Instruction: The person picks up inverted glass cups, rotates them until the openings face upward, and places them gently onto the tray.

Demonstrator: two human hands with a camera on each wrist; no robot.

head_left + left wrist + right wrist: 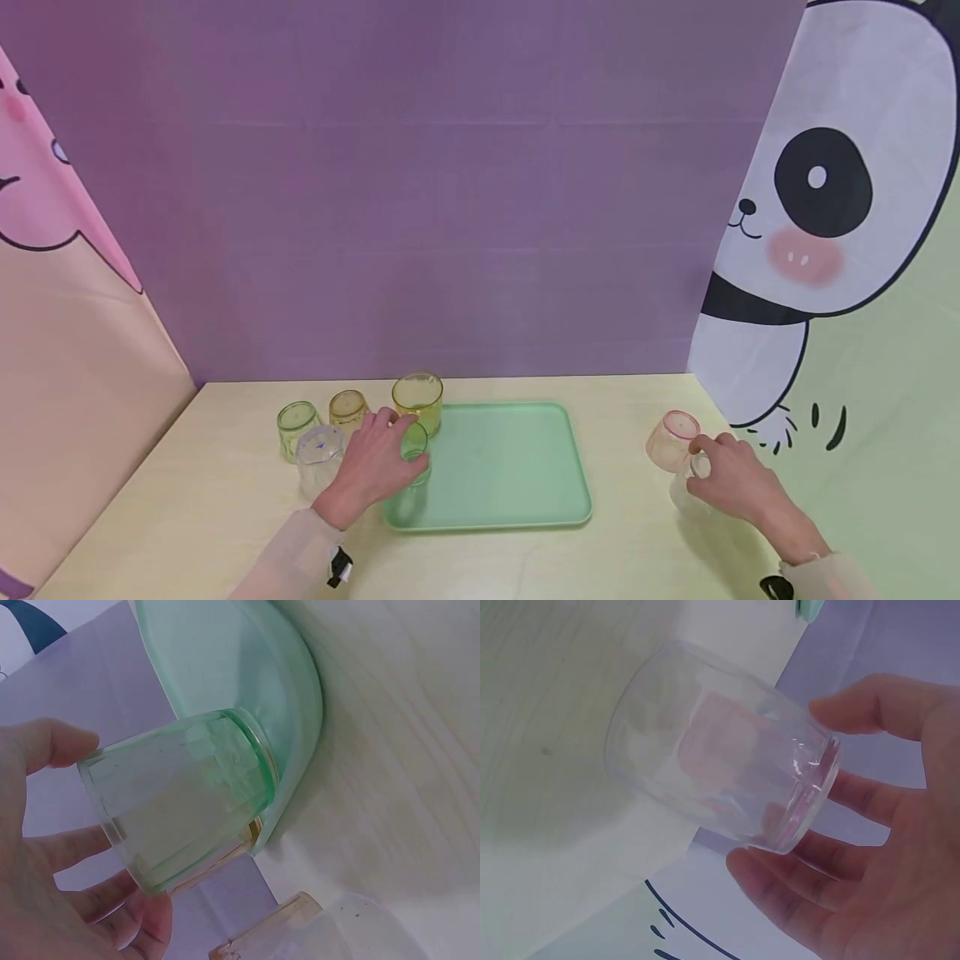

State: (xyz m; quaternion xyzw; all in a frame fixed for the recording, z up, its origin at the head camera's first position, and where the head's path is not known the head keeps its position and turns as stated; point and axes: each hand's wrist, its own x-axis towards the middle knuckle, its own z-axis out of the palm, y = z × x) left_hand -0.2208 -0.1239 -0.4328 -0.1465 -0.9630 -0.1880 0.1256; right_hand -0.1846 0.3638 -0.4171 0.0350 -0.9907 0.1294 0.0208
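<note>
Green cup (415, 454) in left fingers (390, 433), clear cup (686, 483) in right fingers (723, 462), pale wooden table (187, 500), purple backdrop (450, 208).

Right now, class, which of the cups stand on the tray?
Only two: the yellow cup at the tray's far left corner, and the green cup gripped by the left hand.
</note>
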